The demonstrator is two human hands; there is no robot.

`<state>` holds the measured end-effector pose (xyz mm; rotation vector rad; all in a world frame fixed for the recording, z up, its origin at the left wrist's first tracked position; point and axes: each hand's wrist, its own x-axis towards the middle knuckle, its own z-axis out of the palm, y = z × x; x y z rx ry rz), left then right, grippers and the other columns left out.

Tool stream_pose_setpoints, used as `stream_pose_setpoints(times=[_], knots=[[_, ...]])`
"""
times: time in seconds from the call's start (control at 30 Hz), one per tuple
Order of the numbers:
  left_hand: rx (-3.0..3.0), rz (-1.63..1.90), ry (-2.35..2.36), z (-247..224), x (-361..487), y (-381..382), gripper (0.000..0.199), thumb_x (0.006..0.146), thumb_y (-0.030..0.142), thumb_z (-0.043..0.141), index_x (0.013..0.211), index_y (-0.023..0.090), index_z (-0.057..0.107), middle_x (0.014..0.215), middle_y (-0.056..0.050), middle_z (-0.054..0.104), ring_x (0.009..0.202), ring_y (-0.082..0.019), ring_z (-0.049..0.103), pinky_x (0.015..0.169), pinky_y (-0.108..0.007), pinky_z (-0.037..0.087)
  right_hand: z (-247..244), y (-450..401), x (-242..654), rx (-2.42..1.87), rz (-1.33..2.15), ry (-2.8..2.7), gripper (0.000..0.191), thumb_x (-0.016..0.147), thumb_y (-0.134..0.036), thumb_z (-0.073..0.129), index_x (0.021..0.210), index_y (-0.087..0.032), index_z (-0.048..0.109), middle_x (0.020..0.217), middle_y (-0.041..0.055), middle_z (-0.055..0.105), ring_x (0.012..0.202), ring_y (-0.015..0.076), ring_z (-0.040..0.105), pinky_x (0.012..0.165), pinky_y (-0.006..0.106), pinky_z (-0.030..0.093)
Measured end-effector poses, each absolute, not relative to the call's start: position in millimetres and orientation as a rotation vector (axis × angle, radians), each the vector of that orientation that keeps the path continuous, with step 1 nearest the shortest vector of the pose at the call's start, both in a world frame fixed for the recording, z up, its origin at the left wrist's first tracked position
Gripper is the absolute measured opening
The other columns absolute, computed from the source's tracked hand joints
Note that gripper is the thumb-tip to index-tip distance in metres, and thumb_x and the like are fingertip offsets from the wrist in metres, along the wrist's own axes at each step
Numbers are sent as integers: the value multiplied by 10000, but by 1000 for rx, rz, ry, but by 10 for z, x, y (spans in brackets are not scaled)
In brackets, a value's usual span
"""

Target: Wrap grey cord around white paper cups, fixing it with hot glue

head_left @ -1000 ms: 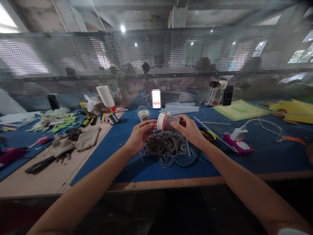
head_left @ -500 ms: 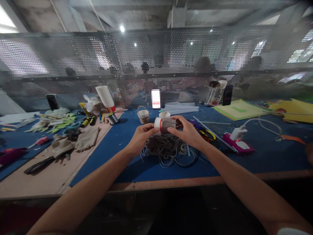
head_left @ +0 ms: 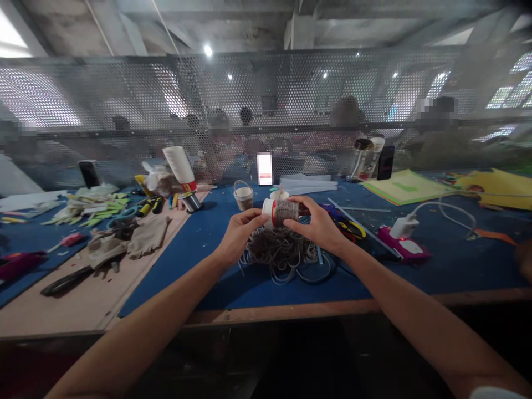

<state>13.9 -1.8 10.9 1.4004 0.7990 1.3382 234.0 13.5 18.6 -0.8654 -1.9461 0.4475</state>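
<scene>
A paper cup (head_left: pixel 269 207), white with a red band, lies on its side between my hands above the table. Grey-brown cord is wound round much of its wall. My right hand (head_left: pixel 318 221) is wrapped round the corded end, fingers behind it and thumb in front. At the white rim my left hand (head_left: pixel 241 230) pinches the cup's edge with thumb and fingertips. Below sits a tangled heap of the same cord (head_left: pixel 286 249). Just behind the cup stands a white container (head_left: pixel 279 195) with a stick in it. A small cord-covered basket (head_left: pixel 244 198) with a handle stands to the left.
Stacked paper cups (head_left: pixel 178 163) lean at the left, near gloves (head_left: pixel 148 235) and scissors (head_left: pixel 124 216). A lit phone (head_left: pixel 265 168) stands ahead. Yellow-handled pliers (head_left: pixel 355 228), a purple power bank with a white plug (head_left: pixel 409 246) and coloured sheets (head_left: pixel 409 185) lie rightward. A perforated screen (head_left: pixel 291 94) rises behind.
Almost nothing differs. Both hands keep their hold on the cup, with only a very slight shift of the fingers and cup.
</scene>
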Motion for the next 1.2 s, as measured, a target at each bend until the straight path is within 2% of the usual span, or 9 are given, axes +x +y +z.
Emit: stream_pose_setpoints(times=[0.27,0.83,1.07,1.2], knots=[[1445,1370,852,59,114,18,169,790,322,748,812,155,735,756,-19,692,691,-124,585,686,-244,442,216,81,2324,-868,258,-1990,517,787,-333,717,1268,-268,543,1220,83,596,1117,265,590,982,424,478],[1439,1324,881,93,132,-4,232,675,257,842,828,154,701,748,4,685,660,-104,578,639,-227,431,227,57,2317,-880,240,-1992,497,794,-324,702,1261,-278,537,1232,89,591,1138,279,588,987,449,480],[1439,1272,830,97,119,-2,258,669,230,847,883,167,717,844,-16,723,750,-123,627,730,-243,476,230,65,2336,-874,304,-1979,491,800,-354,687,1264,-276,545,1249,91,600,1136,289,591,977,456,483],[1431,1313,806,91,112,17,226,730,259,805,925,169,734,883,-32,728,777,-136,638,760,-258,487,229,82,2348,-872,369,-1965,488,804,-356,681,1264,-264,546,1264,93,604,1140,288,593,984,452,482]])
